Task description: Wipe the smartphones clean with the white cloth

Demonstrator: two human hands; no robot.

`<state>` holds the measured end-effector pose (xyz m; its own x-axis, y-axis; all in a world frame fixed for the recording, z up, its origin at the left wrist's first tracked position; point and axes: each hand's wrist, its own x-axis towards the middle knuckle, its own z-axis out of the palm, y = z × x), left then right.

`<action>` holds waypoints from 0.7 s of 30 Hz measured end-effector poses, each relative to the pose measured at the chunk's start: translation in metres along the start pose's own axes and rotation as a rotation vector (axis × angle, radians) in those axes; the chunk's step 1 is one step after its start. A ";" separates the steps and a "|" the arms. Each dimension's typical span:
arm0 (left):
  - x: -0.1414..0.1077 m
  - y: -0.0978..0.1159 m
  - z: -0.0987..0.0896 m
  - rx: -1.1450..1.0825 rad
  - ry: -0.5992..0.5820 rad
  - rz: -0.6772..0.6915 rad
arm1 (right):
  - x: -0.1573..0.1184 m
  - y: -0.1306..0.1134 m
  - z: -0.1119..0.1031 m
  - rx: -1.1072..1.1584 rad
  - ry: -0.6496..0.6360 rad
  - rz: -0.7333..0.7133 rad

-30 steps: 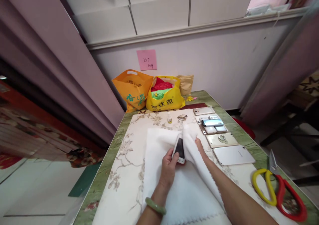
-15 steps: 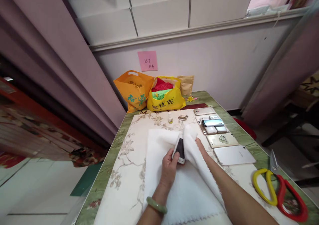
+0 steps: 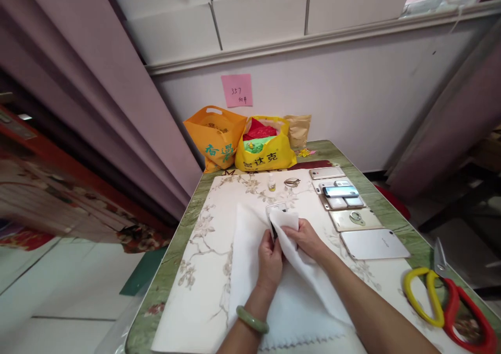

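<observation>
A white smartphone (image 3: 273, 231) with a dark screen is held in my left hand (image 3: 271, 262), the fingers and thumb closed around its lower part. My right hand (image 3: 307, 238) pinches a fold of white cloth (image 3: 288, 233) and presses it over the phone's face, hiding most of the screen. The rest of the cloth lies spread under both hands, its near edge zigzag-cut. A pale, clear-looking edge shows just beyond the phone; I cannot tell whether it belongs to the phone. A green bangle (image 3: 252, 320) is on my left wrist.
Several phones lie along the right, the nearest a silver phone (image 3: 374, 244). Scissors (image 3: 446, 291) with yellow and red handles lie near the right edge. Beyond the cloth are a small bottle (image 3: 272, 183), glasses (image 3: 291, 182), an orange bag (image 3: 215, 140) and a yellow bag (image 3: 266, 155).
My right hand has come from under the cloth's right side and now grips the cloth on top. The fold has moved left over the phone's screen. My left hand keeps holding the phone.
</observation>
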<state>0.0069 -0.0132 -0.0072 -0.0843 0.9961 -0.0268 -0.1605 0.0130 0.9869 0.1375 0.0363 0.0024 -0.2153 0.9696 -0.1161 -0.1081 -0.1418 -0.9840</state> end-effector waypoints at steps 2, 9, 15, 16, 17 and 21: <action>-0.001 0.001 -0.001 -0.030 0.062 0.027 | -0.003 0.001 0.004 -0.041 -0.065 -0.023; -0.004 0.007 -0.002 0.099 0.044 0.015 | -0.005 0.007 -0.004 -0.049 -0.030 -0.045; 0.002 0.001 -0.007 -0.093 0.248 0.016 | -0.004 0.008 -0.009 -0.217 -0.036 -0.125; 0.003 0.001 -0.008 -0.117 0.257 -0.008 | -0.005 0.008 -0.009 -0.218 -0.053 -0.104; 0.003 0.002 -0.008 -0.133 0.255 -0.034 | -0.005 0.010 -0.009 -0.210 -0.050 -0.087; 0.000 0.004 -0.008 -0.156 0.150 -0.089 | -0.001 0.016 -0.015 -0.114 0.181 -0.095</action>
<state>-0.0018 -0.0136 -0.0046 -0.2067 0.9673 -0.1472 -0.3233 0.0745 0.9434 0.1503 0.0364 -0.0151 -0.0308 0.9989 -0.0347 -0.0072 -0.0349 -0.9994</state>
